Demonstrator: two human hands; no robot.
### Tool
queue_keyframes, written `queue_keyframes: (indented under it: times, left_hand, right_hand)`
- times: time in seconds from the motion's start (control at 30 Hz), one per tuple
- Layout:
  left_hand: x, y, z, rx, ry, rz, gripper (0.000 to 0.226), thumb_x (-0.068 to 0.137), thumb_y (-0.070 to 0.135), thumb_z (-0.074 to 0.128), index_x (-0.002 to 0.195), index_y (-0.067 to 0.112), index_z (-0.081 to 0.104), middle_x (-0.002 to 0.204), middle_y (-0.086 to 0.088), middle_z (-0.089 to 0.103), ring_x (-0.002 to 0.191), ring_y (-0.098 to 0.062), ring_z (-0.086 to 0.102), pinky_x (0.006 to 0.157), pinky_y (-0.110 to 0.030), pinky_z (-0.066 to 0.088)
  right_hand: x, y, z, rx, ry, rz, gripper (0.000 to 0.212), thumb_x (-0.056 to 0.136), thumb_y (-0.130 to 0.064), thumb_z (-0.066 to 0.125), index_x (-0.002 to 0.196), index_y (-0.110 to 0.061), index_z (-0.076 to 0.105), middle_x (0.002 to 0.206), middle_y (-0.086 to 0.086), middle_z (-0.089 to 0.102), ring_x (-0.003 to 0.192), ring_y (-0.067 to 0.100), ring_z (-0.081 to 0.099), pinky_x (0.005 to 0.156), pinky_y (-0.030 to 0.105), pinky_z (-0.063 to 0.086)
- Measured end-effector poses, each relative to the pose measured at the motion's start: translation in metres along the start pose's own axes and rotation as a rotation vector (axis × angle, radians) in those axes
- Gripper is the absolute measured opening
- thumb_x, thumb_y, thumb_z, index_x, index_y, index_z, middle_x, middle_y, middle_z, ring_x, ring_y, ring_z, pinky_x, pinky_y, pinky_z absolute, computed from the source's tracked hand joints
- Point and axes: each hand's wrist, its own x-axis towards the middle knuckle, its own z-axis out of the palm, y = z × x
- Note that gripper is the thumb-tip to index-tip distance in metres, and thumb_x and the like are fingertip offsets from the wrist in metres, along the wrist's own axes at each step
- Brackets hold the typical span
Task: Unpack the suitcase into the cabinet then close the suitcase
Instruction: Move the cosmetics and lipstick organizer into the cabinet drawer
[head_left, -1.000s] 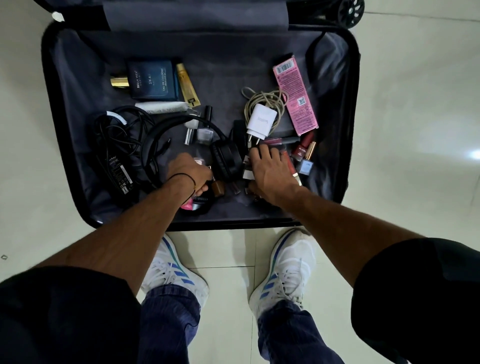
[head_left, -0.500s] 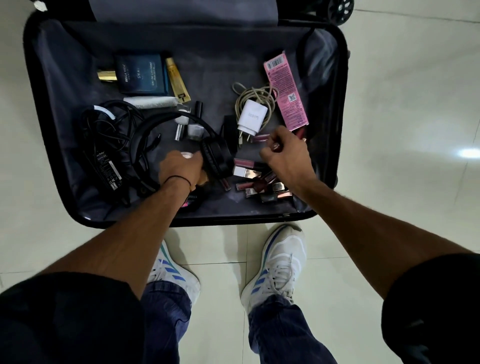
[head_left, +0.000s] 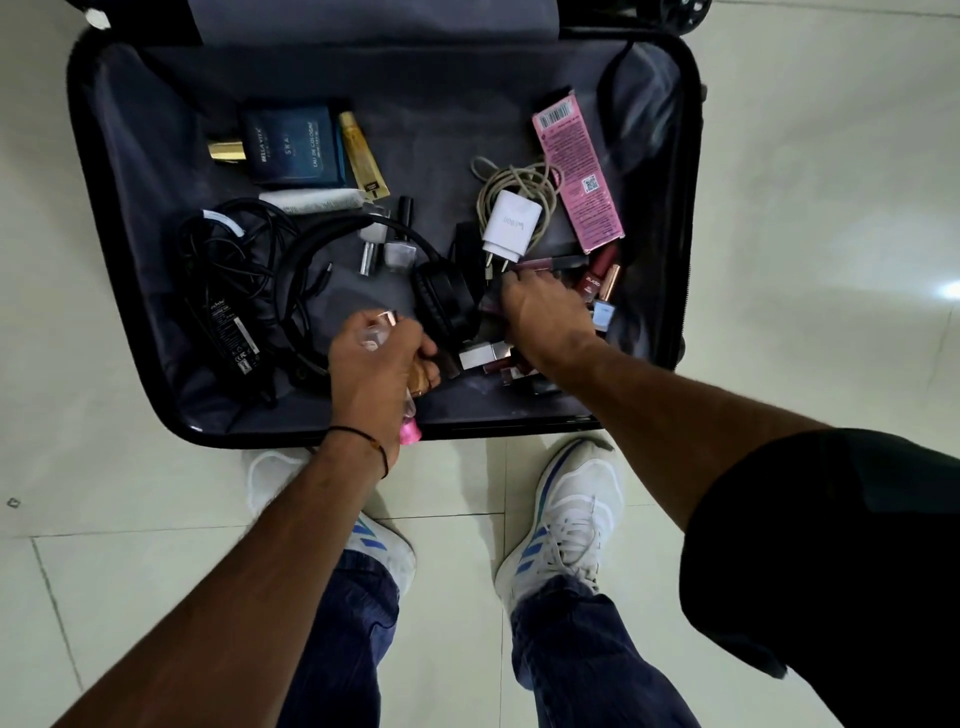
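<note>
The left hand (head_left: 374, 374), which lay low among the clutter 1 second ago, has been lifted clear of the lining. Its grip is closed round a bunch of small bottles (head_left: 375, 338), with 1 pink cap left poking out below the palm. The right hand (head_left: 550, 322), raised with a single tube half a second ago, has been brought back down onto the lipsticks (head_left: 498, 364) just below the white charger (head_left: 509, 231). Its fingers are curled round dark-red tubes, though how many are held cannot be told. The suitcase (head_left: 426, 130) lies open on the floor, and much is still left inside it: the headphones (head_left: 441, 301), blue cologne box (head_left: 293, 148), pink box (head_left: 579, 176) and black adapter (head_left: 228, 332). The cabinet is not in view. A first handful is judged nearly gathered, so unpacking is at an early stage and closing is far off.
</note>
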Motion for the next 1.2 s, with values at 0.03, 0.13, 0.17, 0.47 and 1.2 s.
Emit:
queue_keyframes:
  times: [0.03, 0.13, 0.17, 0.47, 1.2]
  left_hand:
    - [-0.003, 0.002, 0.003, 0.03, -0.018, 0.005, 0.014, 0.088, -0.002, 0.055, 0.082, 0.01, 0.052, 0.059, -0.007, 0.057, 0.043, -0.017, 0.049, 0.047, -0.027, 0.045]
    - [-0.011, 0.003, 0.013, 0.159, -0.118, 0.001, 0.005, 0.089, -0.001, 0.059, 0.086, 0.003, 0.059, 0.061, -0.011, 0.054, 0.044, -0.016, 0.045, 0.044, -0.024, 0.042]
    - [-0.012, 0.001, 0.017, 0.22, -0.15, -0.004, 0.002, 0.087, -0.002, 0.06, 0.086, -0.001, 0.061, 0.062, -0.012, 0.053, 0.044, -0.016, 0.043, 0.043, -0.023, 0.04]
    - [-0.004, -0.026, 0.062, 1.132, -0.338, 0.286, 0.018, 0.083, 0.024, 0.07, 0.099, 0.017, 0.065, 0.106, -0.007, 0.065, 0.094, -0.03, 0.063, 0.078, -0.036, 0.052]
    - [-0.008, -0.023, 0.046, 0.606, -0.175, -0.058, 0.013, 0.079, 0.016, 0.074, 0.075, 0.015, 0.061, 0.062, -0.005, 0.06, 0.046, -0.015, 0.054, 0.051, -0.027, 0.047]
  right_hand:
    - [0.0, 0.001, 0.001, 0.009, 0.012, -0.01, 0.03, 0.102, -0.027, 0.051, 0.125, -0.008, 0.052, 0.124, 0.015, 0.056, 0.118, 0.033, 0.053, 0.089, 0.045, 0.047]
    - [-0.005, 0.007, -0.005, 0.106, 0.055, 0.068, 0.037, 0.094, -0.027, 0.062, 0.126, -0.01, 0.053, 0.127, 0.012, 0.055, 0.115, 0.031, 0.055, 0.089, 0.043, 0.049]
    - [-0.008, 0.01, -0.006, 0.197, 0.074, 0.121, 0.042, 0.089, -0.025, 0.067, 0.126, -0.012, 0.056, 0.125, 0.01, 0.058, 0.112, 0.029, 0.058, 0.089, 0.04, 0.05]
    - [-0.083, 0.046, -0.056, 1.998, -0.021, 0.669, 0.019, 0.072, -0.007, 0.042, 0.056, -0.017, 0.042, 0.059, 0.002, 0.037, 0.048, 0.015, 0.034, 0.039, 0.02, 0.026]
    - [-0.081, 0.033, -0.014, 1.741, 0.129, 0.93, 0.009, 0.089, -0.003, 0.065, 0.088, -0.008, 0.058, 0.068, 0.01, 0.062, 0.043, 0.013, 0.052, 0.041, 0.021, 0.04]
